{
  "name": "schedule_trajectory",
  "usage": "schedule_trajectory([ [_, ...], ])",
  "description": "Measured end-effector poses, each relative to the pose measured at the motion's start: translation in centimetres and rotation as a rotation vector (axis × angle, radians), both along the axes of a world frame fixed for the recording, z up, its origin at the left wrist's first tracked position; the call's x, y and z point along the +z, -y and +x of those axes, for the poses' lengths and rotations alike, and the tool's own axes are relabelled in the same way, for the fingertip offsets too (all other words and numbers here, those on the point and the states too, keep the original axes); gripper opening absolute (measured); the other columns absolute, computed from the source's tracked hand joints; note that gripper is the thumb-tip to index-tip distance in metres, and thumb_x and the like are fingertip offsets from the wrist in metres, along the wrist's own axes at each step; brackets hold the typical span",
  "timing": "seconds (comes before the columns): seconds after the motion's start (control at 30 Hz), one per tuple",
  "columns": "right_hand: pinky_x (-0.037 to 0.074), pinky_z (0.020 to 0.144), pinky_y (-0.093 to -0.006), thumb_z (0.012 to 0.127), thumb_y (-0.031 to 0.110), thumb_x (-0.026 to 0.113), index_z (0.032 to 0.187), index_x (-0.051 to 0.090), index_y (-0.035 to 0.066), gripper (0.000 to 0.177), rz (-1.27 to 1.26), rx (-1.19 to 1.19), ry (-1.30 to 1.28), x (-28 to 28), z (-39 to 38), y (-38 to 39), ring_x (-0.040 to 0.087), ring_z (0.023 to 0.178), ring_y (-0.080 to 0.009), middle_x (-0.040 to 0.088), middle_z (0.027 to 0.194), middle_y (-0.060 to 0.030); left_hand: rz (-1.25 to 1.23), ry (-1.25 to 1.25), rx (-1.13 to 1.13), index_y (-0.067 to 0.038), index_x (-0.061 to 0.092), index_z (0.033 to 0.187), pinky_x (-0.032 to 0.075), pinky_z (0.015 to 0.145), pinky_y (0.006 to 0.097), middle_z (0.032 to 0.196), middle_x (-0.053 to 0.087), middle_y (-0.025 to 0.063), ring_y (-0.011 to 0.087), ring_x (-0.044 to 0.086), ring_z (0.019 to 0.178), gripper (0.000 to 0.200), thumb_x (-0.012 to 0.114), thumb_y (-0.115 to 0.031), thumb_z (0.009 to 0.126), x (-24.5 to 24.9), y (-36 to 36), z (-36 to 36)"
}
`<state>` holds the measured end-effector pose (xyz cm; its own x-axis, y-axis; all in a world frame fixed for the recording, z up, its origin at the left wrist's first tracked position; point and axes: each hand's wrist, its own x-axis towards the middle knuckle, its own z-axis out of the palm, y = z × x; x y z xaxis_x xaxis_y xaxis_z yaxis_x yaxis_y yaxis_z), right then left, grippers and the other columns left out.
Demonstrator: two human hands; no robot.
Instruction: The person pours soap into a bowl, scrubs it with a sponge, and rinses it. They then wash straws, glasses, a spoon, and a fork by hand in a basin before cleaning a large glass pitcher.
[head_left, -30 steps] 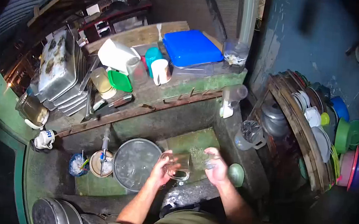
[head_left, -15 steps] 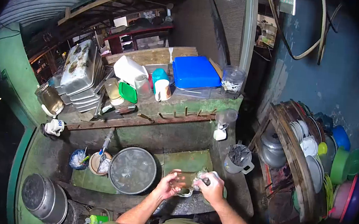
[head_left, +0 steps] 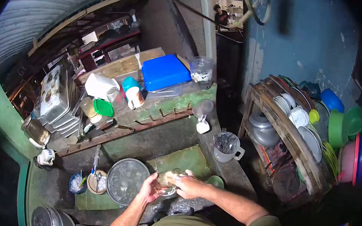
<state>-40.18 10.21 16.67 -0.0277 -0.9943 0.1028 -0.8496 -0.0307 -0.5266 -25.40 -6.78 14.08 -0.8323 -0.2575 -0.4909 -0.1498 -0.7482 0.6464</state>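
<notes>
My left hand point(head_left: 149, 189) is closed around a clear glass mug point(head_left: 166, 180), held on its side above the sink's front edge. What looks like its handle point(head_left: 169, 192) points down towards me. My right hand point(head_left: 188, 185) is closed at the mug's right end, on what looks like a foamy scrubbing pad, now mostly hidden by the fingers. Left of the hands, in the sink, stands a round metal basin point(head_left: 128, 182) of cloudy water. A light green bowl point(head_left: 216, 181) lies just beyond my right wrist.
A tub point(head_left: 97, 181) and a blue container point(head_left: 78, 183) stand left of the basin. A cutlery-filled mug point(head_left: 226, 148) sits on the right ledge. Stacked pans point(head_left: 56, 96) and a blue-lidded box point(head_left: 165, 73) line the back ledge. A wooden dish rack point(head_left: 291, 141) stands right; a person point(head_left: 221, 16) is far behind.
The view has turned, so the surroundings sit further left. My right forearm now reaches in from the side, and my right hand lies more over the mug's end. Both hands keep hold.
</notes>
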Motion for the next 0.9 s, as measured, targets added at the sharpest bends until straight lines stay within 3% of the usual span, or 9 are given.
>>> schedule_trajectory([
  [0.2,0.045,0.089,-0.0431,0.079,0.008,0.063,0.124,0.054,0.006,0.047,-0.247,-0.145,0.466,-2.4,1.2,-0.1,0.059,0.103,-0.0346,0.06,0.113,-0.0175,-0.134,0.002,-0.008,-0.013,0.049,0.119,0.058,0.056,0.0361,0.109,0.061,0.0111,0.0272,0.066,0.081,0.035,0.057,-0.034,0.091,-0.5,-1.6,-0.9],
  [0.3,0.044,0.089,-0.0424,0.079,0.012,0.066,0.123,0.056,0.007,0.045,-0.361,-0.07,0.497,-2.6,0.4,-1.7,0.059,0.104,-0.0331,0.06,0.114,-0.0154,-0.205,-0.011,0.017,-0.014,0.052,0.118,0.056,0.062,0.039,0.109,0.063,0.0098,0.0284,0.065,0.088,0.038,0.058,-0.039,0.09,0.2,-3.8,-1.5],
  [0.33,0.041,0.092,-0.042,0.078,0.016,0.068,0.119,0.058,0.009,0.043,-0.388,-0.221,0.433,-3.1,0.9,-2.6,0.058,0.106,-0.0313,0.062,0.112,-0.013,-0.223,0.002,-0.006,-0.014,0.052,0.118,0.056,0.062,0.039,0.109,0.063,0.0098,0.0284,0.065,0.088,0.038,0.058,-0.039,0.09,0.9,-4.3,-1.9],
  [0.43,0.03,0.098,-0.0546,0.077,0.025,0.067,0.114,0.063,0.017,0.038,-0.568,-0.345,0.181,-2.7,0.5,-6.0,0.055,0.113,-0.0252,0.062,0.113,-0.0083,-0.151,0.104,0.071,-0.01,0.056,0.116,0.055,0.063,0.0392,0.105,0.065,0.0108,0.0273,0.065,0.088,0.046,0.056,-0.047,0.089,3.1,-6.7,-3.2],
  [0.57,0.015,0.105,-0.0723,0.086,0.016,0.052,0.105,0.065,0.016,0.024,-0.688,-0.143,-0.191,-0.5,-1.5,-9.4,0.048,0.123,-0.0201,0.057,0.121,-0.0077,0.203,-0.014,-0.314,-0.001,0.059,0.114,0.055,0.064,0.0371,0.095,0.068,0.012,0.0276,0.067,0.079,0.061,0.056,-0.055,0.084,4.1,-5.2,-3.1],
  [0.63,0.013,0.105,-0.0737,0.084,0.013,0.051,0.104,0.063,0.013,0.024,-0.544,-0.049,-0.168,-1.0,-1.2,-9.7,0.048,0.122,-0.02,0.057,0.12,-0.0086,-0.023,0.197,-0.251,0.0,0.059,0.114,0.056,0.065,0.0388,0.095,0.068,0.0121,0.0277,0.067,0.079,0.062,0.056,-0.054,0.084,4.7,-6.7,-4.0],
  [0.7,0.022,0.101,-0.0707,0.078,0.017,0.057,0.11,0.058,0.01,0.032,-0.237,-0.079,-0.144,-2.1,-0.9,-9.0,0.056,0.11,-0.0214,0.059,0.112,-0.0079,-0.019,0.18,-0.267,0.0,0.057,0.116,0.056,0.07,0.0425,0.1,0.067,0.0127,0.0285,0.066,0.086,0.059,0.057,-0.05,0.084,4.4,-6.6,-4.6],
  [0.77,0.026,0.097,-0.0672,0.077,0.018,0.06,0.112,0.058,0.012,0.035,-0.327,-0.158,-0.056,-5.2,-0.5,-7.3,0.058,0.107,-0.0221,0.06,0.108,-0.0076,-0.323,0.229,-0.163,-0.001,0.056,0.118,0.056,0.074,0.0441,0.108,0.065,0.0134,0.029,0.064,0.095,0.055,0.059,-0.045,0.085,5.4,-8.3,-5.7],
  [0.9,0.035,0.089,-0.0545,0.075,0.016,0.065,0.117,0.057,0.016,0.043,-0.508,-0.372,0.234,-2.8,-1.2,-8.4,0.06,0.101,-0.0261,0.063,0.102,-0.0076,-0.248,0.078,-0.18,-0.007,0.056,0.117,0.057,0.061,0.0427,0.11,0.064,0.0119,0.0294,0.066,0.088,0.046,0.062,-0.04,0.085,4.2,-7.6,-6.4],
])
